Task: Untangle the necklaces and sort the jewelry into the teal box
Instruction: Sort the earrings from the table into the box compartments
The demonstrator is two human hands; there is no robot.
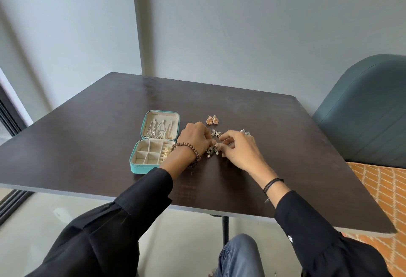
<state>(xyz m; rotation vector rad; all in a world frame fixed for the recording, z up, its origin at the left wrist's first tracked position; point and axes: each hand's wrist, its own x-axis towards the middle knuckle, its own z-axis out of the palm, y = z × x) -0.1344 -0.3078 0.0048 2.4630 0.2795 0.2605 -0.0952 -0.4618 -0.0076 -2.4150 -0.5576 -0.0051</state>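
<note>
1. Nearest, at 6 o'clock in the view, a knee [239,252] in blue jeans shows under the table edge, with a black sleeve on either side.
2. The dark wooden table [87,145] fills the middle ground.
3. A brown bead bracelet [186,149] circles the left wrist, and thin black bands [272,183] circle the right.
4. The left hand [194,137] and right hand [238,147] meet at the table's centre over the drop earrings [212,151], a dark cluster with pale beads. The left fingers curl in on it from 10 o'clock. The right thumb and forefinger pinch it from 2 o'clock, with the other fingers bent loosely. Whether the cluster is off the tabletop cannot be told.
5. At 9 o'clock from the hands sits the teal box [137,168], open, with the left forearm crossing its right edge. Gold rings [165,152] sit in the slots on the tray's 3 o'clock side. The lid [146,123] lies back at 12 o'clock from the tray, with chains [159,128] inside it.
6. Just beyond the fingertips, at 12 o'clock, lie triangle earrings [216,133]. Farther along that line is an orange pair [212,120]. A silver piece [245,132] peeks from behind the right knuckles at 1 o'clock.
7. Off the table at 3 o'clock stands a blue-grey chair [364,112], with orange patterned fabric [382,188] below it.
</note>
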